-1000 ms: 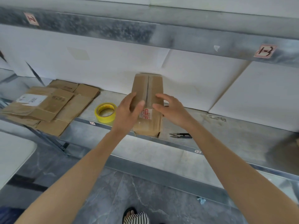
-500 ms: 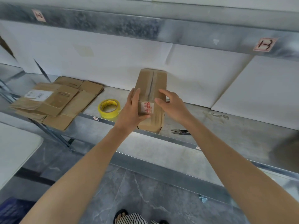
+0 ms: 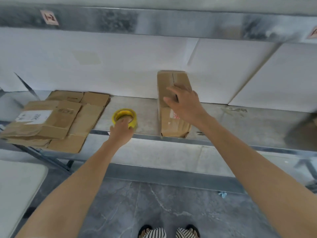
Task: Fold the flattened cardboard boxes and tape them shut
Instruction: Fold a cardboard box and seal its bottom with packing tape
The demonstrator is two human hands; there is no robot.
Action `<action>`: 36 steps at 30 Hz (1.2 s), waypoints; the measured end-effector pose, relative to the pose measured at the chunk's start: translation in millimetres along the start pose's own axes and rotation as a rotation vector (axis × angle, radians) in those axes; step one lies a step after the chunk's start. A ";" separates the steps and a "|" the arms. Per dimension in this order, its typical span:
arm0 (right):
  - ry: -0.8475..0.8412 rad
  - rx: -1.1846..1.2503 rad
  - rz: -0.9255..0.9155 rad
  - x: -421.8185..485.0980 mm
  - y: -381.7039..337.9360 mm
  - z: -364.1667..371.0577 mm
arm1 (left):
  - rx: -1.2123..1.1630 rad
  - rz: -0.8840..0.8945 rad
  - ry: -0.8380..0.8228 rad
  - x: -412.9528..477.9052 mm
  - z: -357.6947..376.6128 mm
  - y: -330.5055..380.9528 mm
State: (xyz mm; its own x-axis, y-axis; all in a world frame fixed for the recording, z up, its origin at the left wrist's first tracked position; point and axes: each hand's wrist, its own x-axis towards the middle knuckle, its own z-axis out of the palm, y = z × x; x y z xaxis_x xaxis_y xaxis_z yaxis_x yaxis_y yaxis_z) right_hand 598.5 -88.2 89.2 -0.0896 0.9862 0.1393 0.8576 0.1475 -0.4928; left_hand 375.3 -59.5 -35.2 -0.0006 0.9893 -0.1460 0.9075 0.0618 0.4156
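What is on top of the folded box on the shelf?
Only the right hand rests on the box, fingers spread over the top flaps. It hides the seam's middle, so tape there cannot be seen.

Both bare arms reach forward to the shelf (image 3: 147, 109)
At its front edge the left hand (image 3: 122, 128) curls its fingers over the yellow tape roll (image 3: 133, 121); farther back, the right hand (image 3: 184, 103) lies spread on the cardboard box (image 3: 171, 125)
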 end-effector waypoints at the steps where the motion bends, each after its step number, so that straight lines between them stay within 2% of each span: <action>1: -0.004 -0.014 0.007 -1.2 -3.3 3.5 | 0.119 -0.002 -0.055 5.0 1.0 -10.5; 3: 0.003 -0.050 0.014 -3.7 -9.8 9.2 | 0.324 0.065 -0.081 13.2 3.1 -26.4; 5: 0.028 -0.077 0.010 -5.7 -15.0 13.3 | 0.414 0.162 -0.047 17.9 1.0 -32.8; 10: 0.087 -0.043 -0.037 -5.7 -27.9 14.9 | 0.264 0.420 0.080 17.7 -16.0 -31.0; 16: 0.036 0.207 -0.029 0.1 -54.3 10.8 | 0.083 0.779 0.394 -0.9 -65.5 -6.0; 18: 0.018 0.320 0.012 3.2 -60.2 7.3 | 0.002 0.845 0.470 -8.0 -79.6 6.3; 22: 0.056 0.513 0.012 7.6 -63.9 -2.6 | -0.101 0.849 0.428 -24.2 -98.3 27.2; 25: 0.140 0.575 -0.018 5.3 -60.7 -13.8 | -0.173 0.824 0.393 -36.9 -107.0 40.1; 31: 0.204 0.639 -0.049 -5.1 -50.8 -31.9 | -0.158 0.794 0.320 -56.8 -118.9 64.8; 36: 0.200 0.750 -0.012 -15.7 -36.1 -46.8 | 0.077 0.575 0.374 -54.2 -131.9 77.6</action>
State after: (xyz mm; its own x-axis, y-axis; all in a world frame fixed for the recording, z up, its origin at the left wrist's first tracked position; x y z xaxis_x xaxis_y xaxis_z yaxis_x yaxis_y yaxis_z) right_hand 592.7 -112.5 145.0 0.0576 0.9625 0.2651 0.2787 0.2395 -0.9300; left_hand 390.4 -90.9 123.4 0.3574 0.8423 0.4034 0.8345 -0.4820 0.2671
